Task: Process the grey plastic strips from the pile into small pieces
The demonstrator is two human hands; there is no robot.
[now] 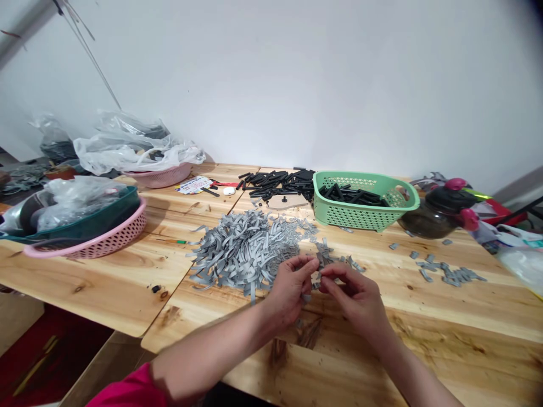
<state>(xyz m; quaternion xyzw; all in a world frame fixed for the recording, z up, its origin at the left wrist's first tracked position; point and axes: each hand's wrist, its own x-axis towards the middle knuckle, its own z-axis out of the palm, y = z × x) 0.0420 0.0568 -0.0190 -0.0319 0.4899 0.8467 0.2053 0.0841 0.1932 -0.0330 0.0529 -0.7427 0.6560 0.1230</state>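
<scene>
My left hand [292,288] is closed in a pinch at the near right edge of a heap of grey strips [241,249]. A bit of grey strip [306,297] shows under its curled fingers. Close beside it, my right hand [356,291] pinches with thumb and forefinger, fingertips almost meeting those of the left. Whatever lies between the right fingertips is too small to make out. Short grey pieces [324,252] lie on the table just beyond both hands, partly hidden by them.
A green basket [360,216] holds black sticks, with a pile of black sticks [280,182] beside it. Loose grey pieces [453,275] lie right, near a dark glass pot [428,217]. Pink baskets [106,243] with plastic bags stand left on the wooden table [466,322].
</scene>
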